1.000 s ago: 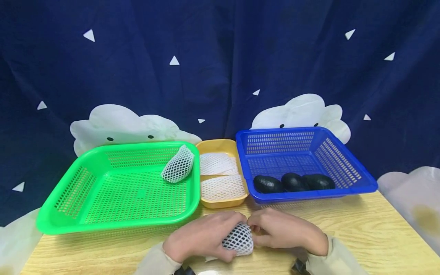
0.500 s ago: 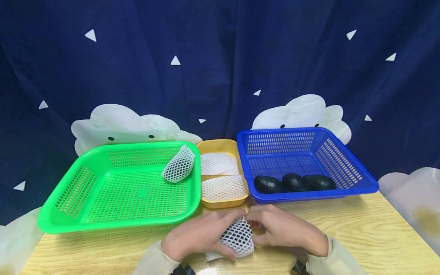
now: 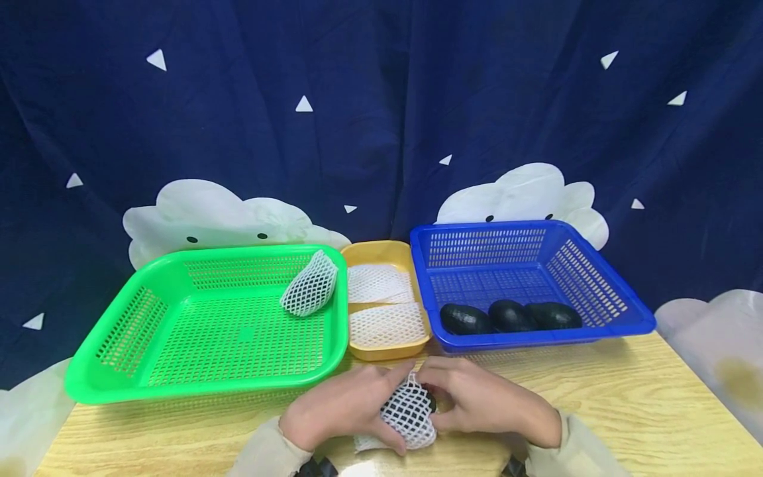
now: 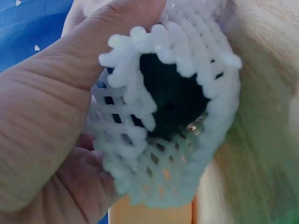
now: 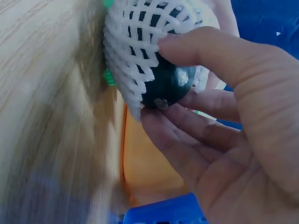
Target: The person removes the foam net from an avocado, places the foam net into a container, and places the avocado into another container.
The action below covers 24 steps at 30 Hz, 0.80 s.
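A dark avocado (image 5: pixel 169 84) sits inside a white foam net sleeve (image 3: pixel 408 414), low over the wooden table in front of the baskets. My left hand (image 3: pixel 348 405) grips the sleeved avocado from the left, thumb on the near side. From the right, my right hand (image 3: pixel 477 401) pinches it at its end, thumb at the net's edge and fingertips under the bare, stemmed tip, as the right wrist view shows. In the left wrist view the sleeve's other mouth (image 4: pixel 173 93) gapes, with the dark fruit visible within.
At left stands a green basket (image 3: pixel 208 391) holding one sleeved avocado (image 3: pixel 310 285). A yellow tray (image 3: pixel 390 354) with foam nets (image 3: pixel 387 324) is in the middle. A blue basket (image 3: pixel 536 339) at right holds several avocados (image 3: pixel 465 319). A dark blue curtain (image 3: pixel 381 119) hangs behind.
The right hand has shifted slightly left and up along the sleeve. The avocado's dark tip now shows at the net's right end, and the sleeve sits slightly further left.
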Tool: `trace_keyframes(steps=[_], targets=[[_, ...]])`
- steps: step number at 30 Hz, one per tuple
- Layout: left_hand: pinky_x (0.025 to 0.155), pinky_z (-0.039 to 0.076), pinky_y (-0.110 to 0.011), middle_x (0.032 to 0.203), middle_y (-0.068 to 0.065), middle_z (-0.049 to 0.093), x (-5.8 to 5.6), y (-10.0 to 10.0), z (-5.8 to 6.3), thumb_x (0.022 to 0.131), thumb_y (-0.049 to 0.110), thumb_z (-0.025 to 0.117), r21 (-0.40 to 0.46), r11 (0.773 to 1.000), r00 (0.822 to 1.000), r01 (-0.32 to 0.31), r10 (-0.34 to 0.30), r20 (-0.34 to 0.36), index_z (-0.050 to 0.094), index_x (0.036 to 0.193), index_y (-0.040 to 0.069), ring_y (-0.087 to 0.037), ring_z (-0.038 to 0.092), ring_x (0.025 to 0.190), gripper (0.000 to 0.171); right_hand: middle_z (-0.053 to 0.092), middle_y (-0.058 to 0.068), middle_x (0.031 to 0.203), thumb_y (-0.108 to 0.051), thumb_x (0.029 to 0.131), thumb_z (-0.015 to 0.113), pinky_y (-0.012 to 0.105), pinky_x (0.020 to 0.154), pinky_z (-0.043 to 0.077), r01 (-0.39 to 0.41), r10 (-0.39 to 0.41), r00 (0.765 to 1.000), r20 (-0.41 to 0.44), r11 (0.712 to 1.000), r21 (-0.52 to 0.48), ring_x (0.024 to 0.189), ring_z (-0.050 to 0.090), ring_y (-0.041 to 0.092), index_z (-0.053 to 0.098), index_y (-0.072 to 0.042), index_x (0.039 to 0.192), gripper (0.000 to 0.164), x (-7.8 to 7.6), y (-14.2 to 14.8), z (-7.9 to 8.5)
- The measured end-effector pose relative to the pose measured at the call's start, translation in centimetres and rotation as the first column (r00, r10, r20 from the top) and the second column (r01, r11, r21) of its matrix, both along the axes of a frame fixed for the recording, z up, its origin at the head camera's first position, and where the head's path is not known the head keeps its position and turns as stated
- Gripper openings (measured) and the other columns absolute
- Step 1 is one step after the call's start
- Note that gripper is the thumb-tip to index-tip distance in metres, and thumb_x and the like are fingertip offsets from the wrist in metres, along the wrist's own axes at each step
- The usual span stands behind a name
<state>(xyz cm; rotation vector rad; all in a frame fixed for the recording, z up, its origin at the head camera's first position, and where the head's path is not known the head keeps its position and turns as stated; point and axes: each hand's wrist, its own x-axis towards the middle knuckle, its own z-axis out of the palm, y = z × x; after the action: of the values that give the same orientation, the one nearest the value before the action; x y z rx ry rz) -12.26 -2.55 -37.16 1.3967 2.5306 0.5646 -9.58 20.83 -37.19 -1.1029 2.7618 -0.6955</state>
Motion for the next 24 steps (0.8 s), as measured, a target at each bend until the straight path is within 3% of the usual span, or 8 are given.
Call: trace_keyframes(steps=[8, 18, 24], targets=[[0.071, 0.051, -0.011, 0.094, 0.007, 0.069, -0.05, 0.0, -0.08, 0.064, 0.064, 0.079, -0.034, 0.999, 1.0, 0.005, -0.006, -0.016, 0.04, 0.145, 0.011, 0.007, 0.058, 0.076, 0.104, 0.053, -0.02, 0.093, -0.032, 0.078, 0.076, 0.008, 0.065, 0.042, -0.007, 0.007, 1.0, 0.011, 1.0, 0.004, 0.076, 0.051, 0.0, 0.062, -0.027, 0.104, 0.03, 0.02, -0.04, -0.05], [0.071, 0.05, -0.01, 0.096, 0.009, 0.07, -0.17, -0.11, 0.05, 0.063, 0.063, 0.079, -0.016, 1.0, 1.0, 0.019, -0.019, 0.01, 0.047, 0.139, 0.016, 0.007, 0.059, 0.079, 0.095, 0.054, -0.017, 0.091, -0.037, 0.079, 0.075, 0.008, 0.065, 0.041, -0.008, 0.008, 1.0, -0.006, 1.0, -0.007, 0.075, 0.049, -0.001, 0.062, -0.027, 0.107, 0.032, 0.13, -0.22, -0.17], [0.069, 0.048, -0.007, 0.093, 0.012, 0.068, -0.25, -0.31, 0.14, 0.062, 0.06, 0.08, -0.008, 0.999, 0.999, 0.039, -0.038, 0.022, 0.052, 0.131, 0.018, 0.007, 0.057, 0.077, 0.086, 0.055, -0.017, 0.1, -0.033, 0.078, 0.075, 0.011, 0.072, 0.047, 0.014, -0.014, 1.0, 0.01, 1.0, -0.015, 0.083, 0.051, -0.002, 0.059, -0.023, 0.12, 0.046, 0.49, -0.71, -0.69]])
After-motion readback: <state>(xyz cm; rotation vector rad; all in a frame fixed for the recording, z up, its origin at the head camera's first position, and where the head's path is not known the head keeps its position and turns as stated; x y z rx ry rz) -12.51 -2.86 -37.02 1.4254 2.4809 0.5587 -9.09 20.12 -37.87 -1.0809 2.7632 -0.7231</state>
